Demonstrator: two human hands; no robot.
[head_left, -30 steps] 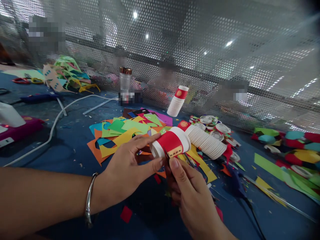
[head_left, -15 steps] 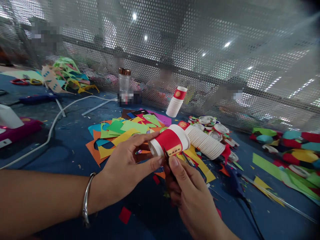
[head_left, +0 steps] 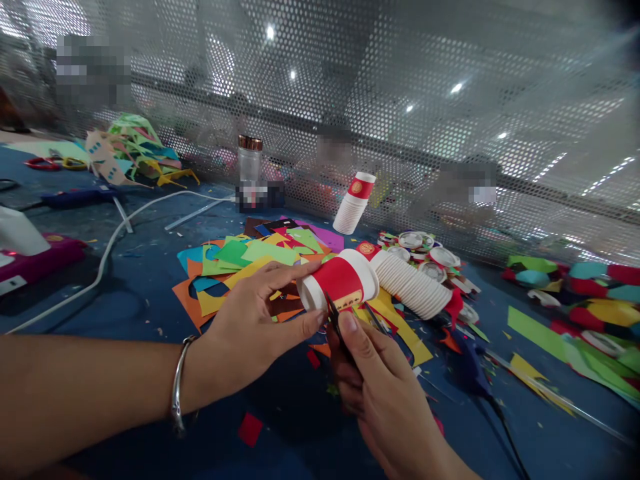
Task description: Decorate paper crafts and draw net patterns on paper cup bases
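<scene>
A red and white paper cup (head_left: 337, 283) lies tilted on its side in the air, its base toward the left. My left hand (head_left: 265, 313) is closed around the base end, thumb below and fingers above. My right hand (head_left: 370, 373) grips a black knife-like tool (head_left: 336, 319), thumb pressed along it. Its dark pointed tip touches the cup's side near the base; most of the tool is hidden in the fist. Beneath the cup spreads a pile of coloured paper scraps (head_left: 260, 253).
Stacked paper cups (head_left: 413, 283) lie to the right, and another stack (head_left: 353, 207) stands behind. Cut cup bottoms (head_left: 433, 257) are heaped nearby. A blue glue gun (head_left: 467, 363) with its cord is at right. A white cable (head_left: 107, 250) crosses the left side. A bottle (head_left: 249, 163) stands by the mesh wall.
The black tool has shifted slightly, showing more of its dark blade against the cup. The cup has turned or moved a little; both hands keep their hold.
</scene>
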